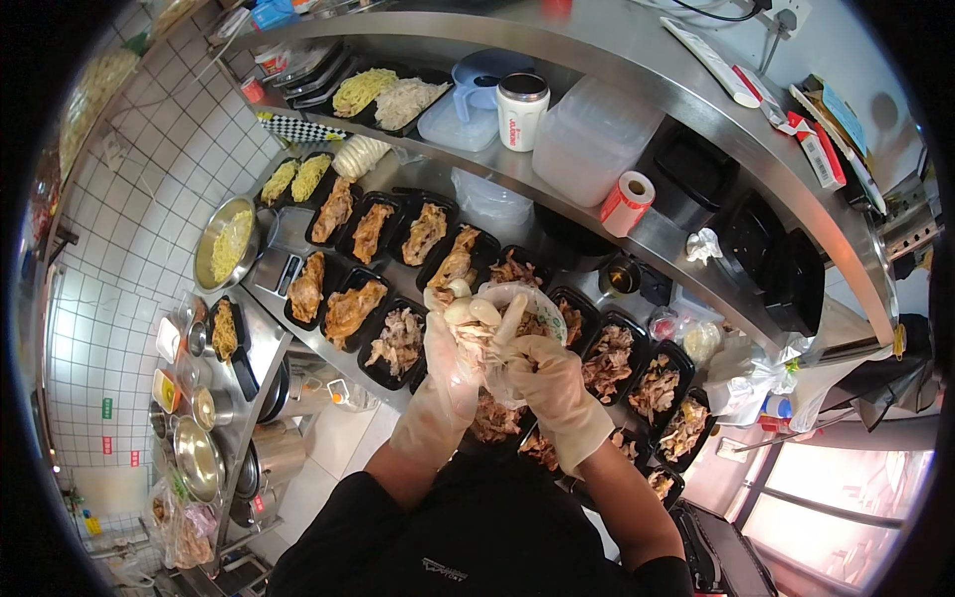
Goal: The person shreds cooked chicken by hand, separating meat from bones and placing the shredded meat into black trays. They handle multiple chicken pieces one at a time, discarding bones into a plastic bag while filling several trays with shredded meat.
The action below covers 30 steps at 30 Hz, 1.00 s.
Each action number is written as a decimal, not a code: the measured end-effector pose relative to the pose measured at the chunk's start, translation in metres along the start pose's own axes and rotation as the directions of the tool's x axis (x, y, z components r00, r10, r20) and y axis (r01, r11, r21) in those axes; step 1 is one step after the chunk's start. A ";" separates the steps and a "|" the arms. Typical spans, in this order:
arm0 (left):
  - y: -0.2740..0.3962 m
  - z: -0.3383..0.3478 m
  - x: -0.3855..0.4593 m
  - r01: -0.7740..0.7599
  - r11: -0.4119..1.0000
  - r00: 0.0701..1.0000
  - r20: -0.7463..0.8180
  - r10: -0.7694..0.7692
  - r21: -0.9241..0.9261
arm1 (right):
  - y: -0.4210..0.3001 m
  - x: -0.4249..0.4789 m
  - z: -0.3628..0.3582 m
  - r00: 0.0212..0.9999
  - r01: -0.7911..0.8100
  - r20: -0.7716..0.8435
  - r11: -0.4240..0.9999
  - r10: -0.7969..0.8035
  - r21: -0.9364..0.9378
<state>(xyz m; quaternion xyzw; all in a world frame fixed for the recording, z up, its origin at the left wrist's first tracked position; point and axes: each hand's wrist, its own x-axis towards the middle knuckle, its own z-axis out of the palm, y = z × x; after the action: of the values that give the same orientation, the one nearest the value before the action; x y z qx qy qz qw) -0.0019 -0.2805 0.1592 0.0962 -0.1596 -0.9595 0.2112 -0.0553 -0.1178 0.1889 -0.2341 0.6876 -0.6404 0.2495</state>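
Note:
Both my hands wear pale, translucent gloves and meet in front of me above black trays. My left hand (451, 366) cups a clump of shredded meat (474, 336). My right hand (552, 380) is at the clump's right side with a finger extended and the others curled; whether meat is pinched there is hidden. Behind the fingers sits a white bowl (553, 310) with green print, partly covered by my hands. Close by on the left, a black tray holds torn meat (398, 342). To the right, another tray holds torn meat (608, 358).
Several trays of whole cooked meat pieces (357, 310) stand at the left, beside a kitchen scale (280, 272). A steel bowl of noodles (231, 246) is farther left. A steel shelf (515, 183) overhangs the back, carrying a white cup (522, 112) and a label roll (627, 203).

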 end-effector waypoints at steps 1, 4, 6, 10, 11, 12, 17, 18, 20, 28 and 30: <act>0.004 -0.005 0.002 0.004 0.999 1.000 -0.003 -0.004 -0.036 | 0.006 0.000 -0.003 1.000 0.028 0.008 0.998 -0.028 -0.055; 0.013 0.024 0.000 0.019 0.948 0.985 -0.157 -0.072 -0.317 | 0.027 0.001 -0.007 0.996 -0.045 -0.071 0.999 0.044 -0.006; 0.020 0.022 -0.005 0.045 0.955 0.999 0.011 -0.043 -0.294 | 0.030 0.004 -0.008 0.974 -0.164 -0.146 0.984 0.172 0.069; 0.037 -0.011 0.013 0.070 0.901 0.995 0.098 -0.031 -0.428 | 0.026 0.020 -0.009 0.870 -0.459 -0.155 0.884 0.468 0.090; 0.041 -0.012 0.013 0.026 0.937 0.998 0.055 -0.008 -0.350 | 0.022 0.021 -0.013 0.877 -0.460 -0.095 0.880 0.471 0.119; 0.044 -0.006 0.012 0.001 0.930 0.999 -0.032 -0.014 -0.368 | 0.013 0.022 -0.018 0.881 -0.464 -0.025 0.874 0.473 0.146; 0.053 -0.005 0.001 -0.079 0.925 0.966 -0.259 -0.022 -0.372 | -0.016 0.034 -0.036 0.805 -0.594 0.132 0.788 0.579 0.163; 0.052 -0.010 0.000 -0.092 0.937 0.960 -0.279 -0.006 -0.338 | -0.024 0.039 -0.035 0.799 -0.601 0.099 0.792 0.594 0.108; 0.051 -0.006 -0.005 -0.080 0.913 0.968 -0.248 -0.024 -0.400 | 0.011 0.051 -0.042 0.829 -0.551 0.071 0.832 0.554 -0.060; 0.035 -0.033 0.000 0.027 0.869 0.994 -0.080 -0.076 -0.494 | 0.034 0.056 -0.038 0.998 -0.011 0.040 0.843 0.039 -0.538; 0.029 -0.033 -0.006 0.072 0.844 0.997 0.066 -0.044 -0.531 | -0.001 0.048 -0.032 0.961 -0.259 0.003 0.909 0.275 -0.327</act>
<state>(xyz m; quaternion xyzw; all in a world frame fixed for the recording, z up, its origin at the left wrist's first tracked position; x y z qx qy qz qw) 0.0224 -0.3112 0.1391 0.0141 0.1107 -0.9741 0.1964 -0.1128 -0.1244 0.1899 -0.1911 0.8025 -0.4729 0.3097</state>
